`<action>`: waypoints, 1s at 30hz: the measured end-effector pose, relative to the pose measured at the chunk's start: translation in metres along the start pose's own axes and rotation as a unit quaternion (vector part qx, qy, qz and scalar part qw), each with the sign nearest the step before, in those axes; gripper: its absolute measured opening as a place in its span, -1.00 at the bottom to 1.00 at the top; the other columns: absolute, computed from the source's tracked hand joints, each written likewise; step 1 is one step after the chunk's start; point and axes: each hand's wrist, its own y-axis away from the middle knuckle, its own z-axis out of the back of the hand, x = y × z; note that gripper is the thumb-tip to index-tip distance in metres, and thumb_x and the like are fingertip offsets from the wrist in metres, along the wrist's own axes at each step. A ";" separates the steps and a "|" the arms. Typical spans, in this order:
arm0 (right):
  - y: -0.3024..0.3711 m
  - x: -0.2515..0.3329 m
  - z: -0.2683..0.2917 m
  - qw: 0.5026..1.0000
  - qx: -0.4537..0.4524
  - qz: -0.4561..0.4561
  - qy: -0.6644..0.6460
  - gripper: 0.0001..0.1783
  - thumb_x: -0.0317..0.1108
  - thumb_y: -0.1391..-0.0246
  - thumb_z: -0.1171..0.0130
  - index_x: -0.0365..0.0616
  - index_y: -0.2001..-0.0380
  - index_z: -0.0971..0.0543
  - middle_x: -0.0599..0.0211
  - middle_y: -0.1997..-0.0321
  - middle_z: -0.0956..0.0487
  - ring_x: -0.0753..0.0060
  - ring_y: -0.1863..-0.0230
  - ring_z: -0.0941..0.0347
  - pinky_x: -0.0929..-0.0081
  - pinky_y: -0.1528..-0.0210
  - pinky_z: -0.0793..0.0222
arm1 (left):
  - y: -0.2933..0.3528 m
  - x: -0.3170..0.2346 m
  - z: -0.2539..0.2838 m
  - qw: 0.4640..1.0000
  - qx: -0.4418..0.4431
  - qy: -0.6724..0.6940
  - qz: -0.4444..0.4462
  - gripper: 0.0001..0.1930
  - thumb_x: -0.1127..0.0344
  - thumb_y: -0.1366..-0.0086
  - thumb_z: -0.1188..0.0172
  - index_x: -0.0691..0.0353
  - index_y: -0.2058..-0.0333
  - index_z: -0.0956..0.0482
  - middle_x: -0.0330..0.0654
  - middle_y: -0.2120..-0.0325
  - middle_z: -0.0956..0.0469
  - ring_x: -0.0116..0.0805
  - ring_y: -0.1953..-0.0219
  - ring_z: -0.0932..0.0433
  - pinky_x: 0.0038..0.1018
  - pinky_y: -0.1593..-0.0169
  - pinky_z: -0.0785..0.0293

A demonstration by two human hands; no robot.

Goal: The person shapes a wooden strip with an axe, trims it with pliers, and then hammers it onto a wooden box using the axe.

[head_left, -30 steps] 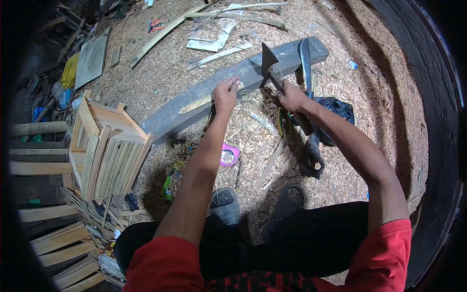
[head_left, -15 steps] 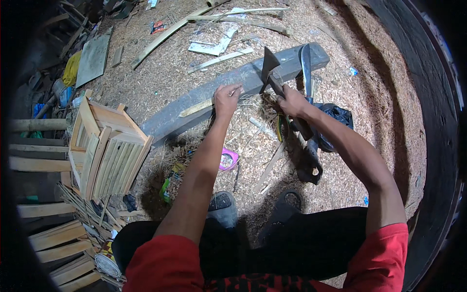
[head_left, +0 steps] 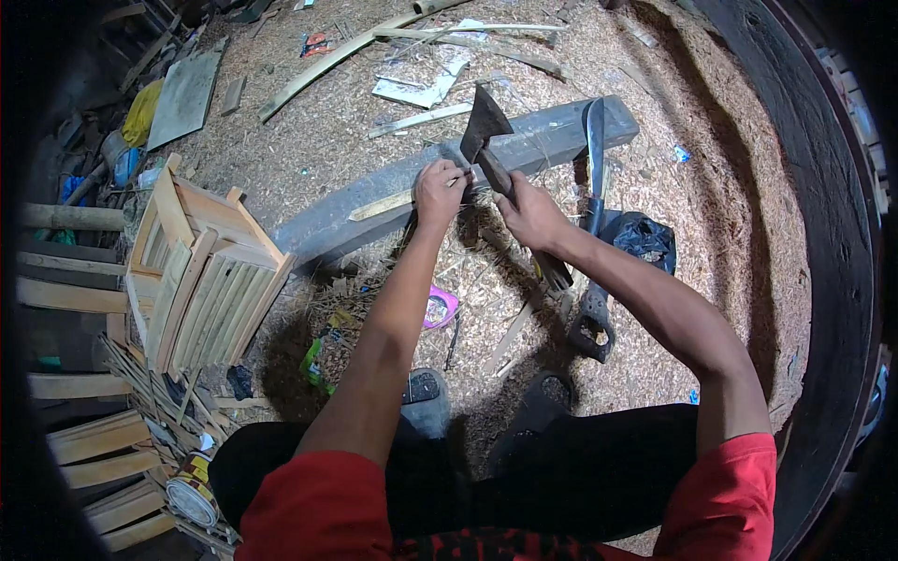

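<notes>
By the right hand [head_left: 533,217], an axe [head_left: 496,175] is gripped, its blade [head_left: 486,119] over the beam [head_left: 323,208]; by the left hand [head_left: 438,194], a strip [head_left: 382,206] is steadied on the beam. The left hand could be cut if the blade slips.

I see a dark hatchet blade [head_left: 485,122], a pale yellow wood strip [head_left: 382,206], a grey beam [head_left: 323,208], red sleeves [head_left: 318,505] near, and a black plastic bag [head_left: 647,239] right.
</notes>
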 end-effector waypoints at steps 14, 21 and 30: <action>-0.001 0.010 0.007 1.000 0.006 -0.003 0.012 -0.64 -0.30 -0.23 0.00 -0.37 0.09 -0.23 -0.43 0.39 -0.54 -0.50 0.25 -0.50 -0.19 0.17 -0.40 | -0.002 0.003 0.001 0.999 0.030 -0.030 0.022 -0.85 0.33 -0.01 -0.36 0.12 0.37 -0.75 -0.19 0.29 -0.63 -0.14 0.16 -0.56 -0.28 0.02 -0.47; -0.005 -0.014 -0.009 0.997 0.024 0.030 0.074 -0.69 -0.36 -0.20 0.01 -0.35 0.11 -0.22 -0.41 0.47 -0.52 -0.50 0.35 -0.49 -0.17 0.22 -0.41 | -0.003 0.002 0.000 0.998 0.046 -0.047 0.016 -0.83 0.32 -0.02 -0.35 0.13 0.35 -0.75 -0.18 0.25 -0.63 -0.13 0.14 -0.55 -0.28 -0.01 -0.47; -0.002 -0.019 -0.007 0.999 0.024 0.028 0.039 -0.68 -0.39 -0.19 -0.01 -0.34 0.11 -0.20 -0.38 0.50 -0.52 -0.50 0.37 -0.48 -0.18 0.28 -0.40 | -0.003 0.000 0.003 0.996 0.061 -0.056 0.037 -0.84 0.31 -0.03 -0.35 0.18 0.38 -0.74 -0.14 0.26 -0.62 -0.09 0.13 -0.53 -0.24 0.00 -0.46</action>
